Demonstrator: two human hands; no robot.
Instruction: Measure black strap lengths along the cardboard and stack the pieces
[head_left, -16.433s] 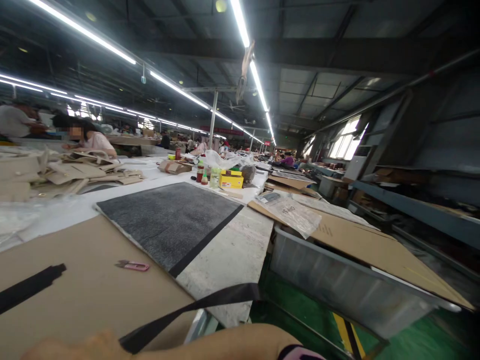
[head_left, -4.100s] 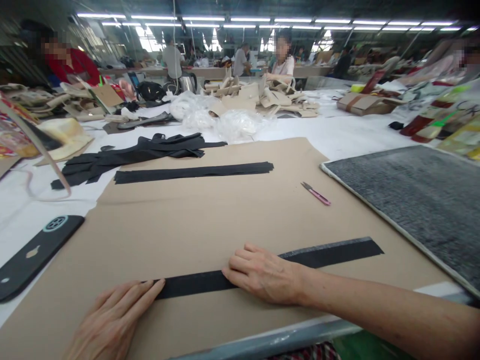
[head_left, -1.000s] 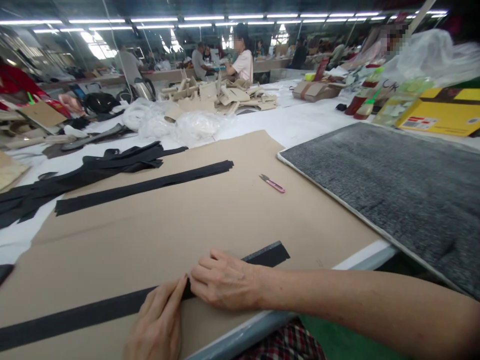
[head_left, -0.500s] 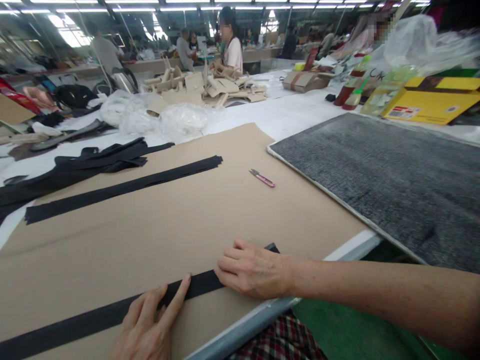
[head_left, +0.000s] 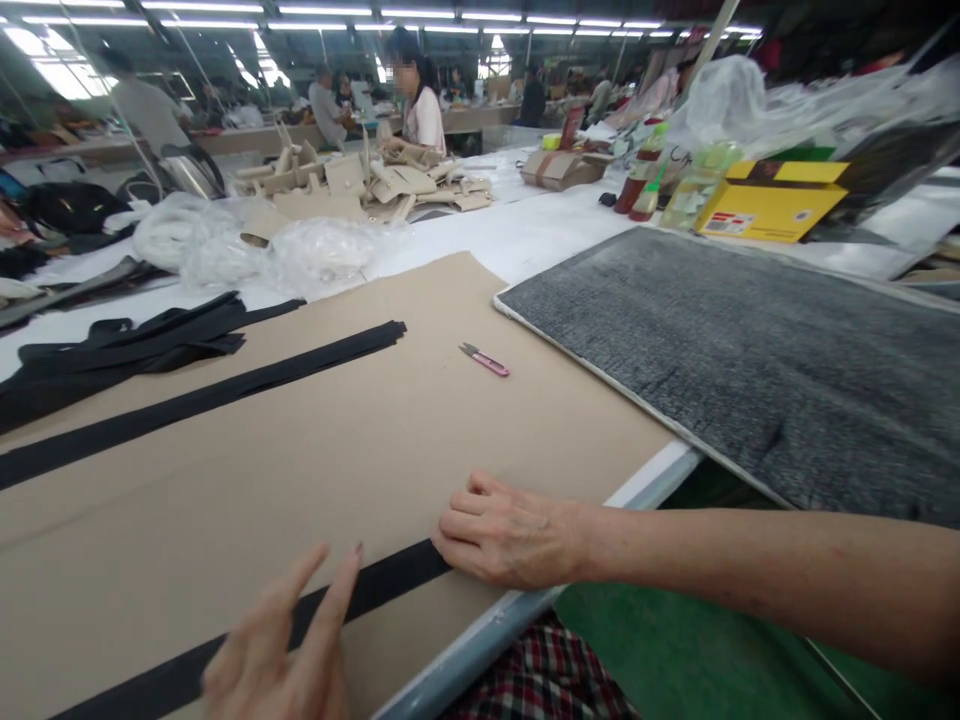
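A long black strap [head_left: 390,575] lies near the front edge of a brown cardboard sheet [head_left: 300,450]. My right hand [head_left: 510,530] rests flat on the strap's right end, fingers together and pressing down. My left hand [head_left: 281,650] hovers over the strap further left, fingers stretched out and slightly lifted. A second black strap [head_left: 202,395] lies across the far part of the cardboard. A heap of more black straps [head_left: 120,345] sits at the left.
Pink thread snips [head_left: 486,360] lie on the cardboard. A grey mat [head_left: 735,340] fills the right. A yellow box [head_left: 772,200], bottles [head_left: 637,185], plastic bags [head_left: 315,250] and beige pieces [head_left: 360,185] lie beyond. A person [head_left: 420,100] works at the far side.
The strap has slid left under my hands, so its right end now lies beneath my right hand. My left hand has lifted off the strap and spread its fingers.
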